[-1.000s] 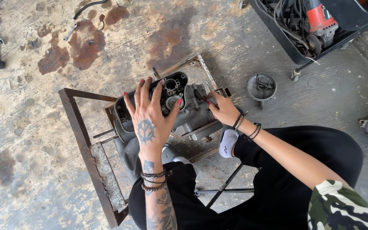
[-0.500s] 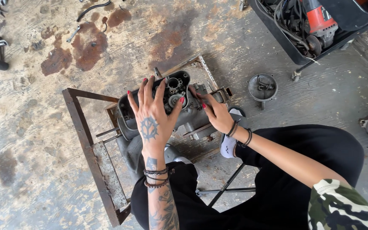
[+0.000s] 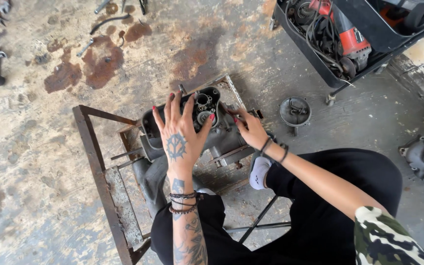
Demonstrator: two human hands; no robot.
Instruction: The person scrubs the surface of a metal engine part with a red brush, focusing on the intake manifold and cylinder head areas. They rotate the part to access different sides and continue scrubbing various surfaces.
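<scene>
Nearest the camera sit the person's black-trousered legs and a camouflage sleeve point(image 3: 393, 235), with beaded bracelets point(image 3: 182, 202) on the tattooed left forearm. The left hand point(image 3: 180, 140) lies spread, fingers splayed and flat, on top of a dark grey engine casing point(image 3: 212, 132) — pressing on it rather than clasping it. The right hand point(image 3: 251, 128) rests against the casing's right side, fingers curled onto its edge (how firmly they clamp it cannot be told). The casing sits in a rusty metal frame point(image 3: 94, 162) on the stained concrete floor, directly in front of the knees. A white-socked foot point(image 3: 259, 172) shows just below the right wrist. Beyond, a small round metal cover point(image 3: 294, 111) stands on the floor — and farther off a black bin point(image 3: 300, 44) holds a red power tool point(image 3: 352, 37) and coiled cables.
</scene>
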